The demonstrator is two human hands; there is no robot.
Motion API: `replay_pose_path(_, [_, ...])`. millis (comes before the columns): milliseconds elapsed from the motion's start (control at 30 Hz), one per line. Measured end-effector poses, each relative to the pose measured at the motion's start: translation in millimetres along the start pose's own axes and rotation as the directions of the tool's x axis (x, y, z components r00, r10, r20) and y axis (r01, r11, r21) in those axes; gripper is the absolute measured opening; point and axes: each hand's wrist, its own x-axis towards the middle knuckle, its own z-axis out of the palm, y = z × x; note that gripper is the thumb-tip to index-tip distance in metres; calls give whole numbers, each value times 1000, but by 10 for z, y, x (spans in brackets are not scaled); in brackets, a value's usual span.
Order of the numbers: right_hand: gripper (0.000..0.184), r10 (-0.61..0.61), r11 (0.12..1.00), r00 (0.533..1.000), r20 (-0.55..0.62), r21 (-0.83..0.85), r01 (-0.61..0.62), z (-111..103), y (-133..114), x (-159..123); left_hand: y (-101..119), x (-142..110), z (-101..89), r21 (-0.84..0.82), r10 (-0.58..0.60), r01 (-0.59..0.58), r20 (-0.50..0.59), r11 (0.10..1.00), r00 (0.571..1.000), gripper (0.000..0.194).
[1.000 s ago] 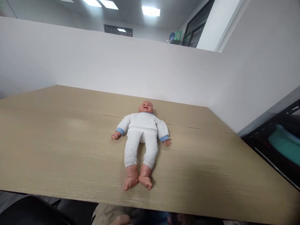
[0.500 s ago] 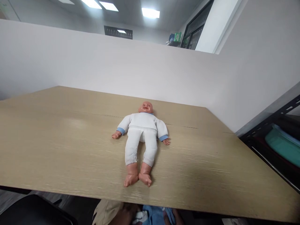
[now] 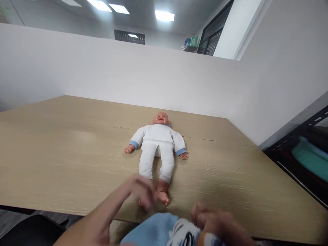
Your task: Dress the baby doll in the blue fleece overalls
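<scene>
A baby doll (image 3: 158,135) in a white suit with blue cuffs lies face up on the table, its bare feet towards me. My left hand (image 3: 143,191), blurred by motion, hovers over the doll's feet with bent fingers and hides one of them. Low in the view, at the table's front edge, is a light blue cloth garment (image 3: 153,229) with a white printed part and an orange patch. My right hand (image 3: 215,220), also blurred, is curled closed at the garment's right side and appears to grip it. Part of the garment lies below the frame.
The wooden table (image 3: 77,164) reaches back to a low white partition (image 3: 128,75). At the right stands a black metal rack (image 3: 284,153) holding a teal item (image 3: 310,159). A black chair (image 3: 30,230) is at the lower left.
Both hands have come up from my lap to over the table's front edge, and the blue garment has risen with them. The doll stays in place on the table.
</scene>
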Motion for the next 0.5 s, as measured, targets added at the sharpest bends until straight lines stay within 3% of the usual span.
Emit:
replay_pose_path(67, [24, -131, 991, 991, 41, 45, 129, -174, -343, 217, -6, 259, -226, -56, -59, 57, -33, 997, 998, 82])
replay_pose_path(167, [17, -286, 956, 958, 23, 80, 283, -385, -813, 601, -44, 753, -524, -249, 50, 4, 211, 969, 976, 79])
replay_pose_path(233, [15, -378, 925, 917, 123, 96, 369, -513, -988, 877, -84, 1019, -682, -316, 98, -6, 274, 949, 957, 59])
replay_pose_path(333, [17, -362, 931, 903, 231, 47, 361, -717, -1042, 1243, -141, 1228, -890, -272, 121, -46, 268, 961, 956, 29])
replay_pose_path(500, [27, -307, 913, 856, 415, -126, 388, -1024, -934, 1643, -173, 1352, -1186, -128, 232, -211, 186, 969, 955, 13])
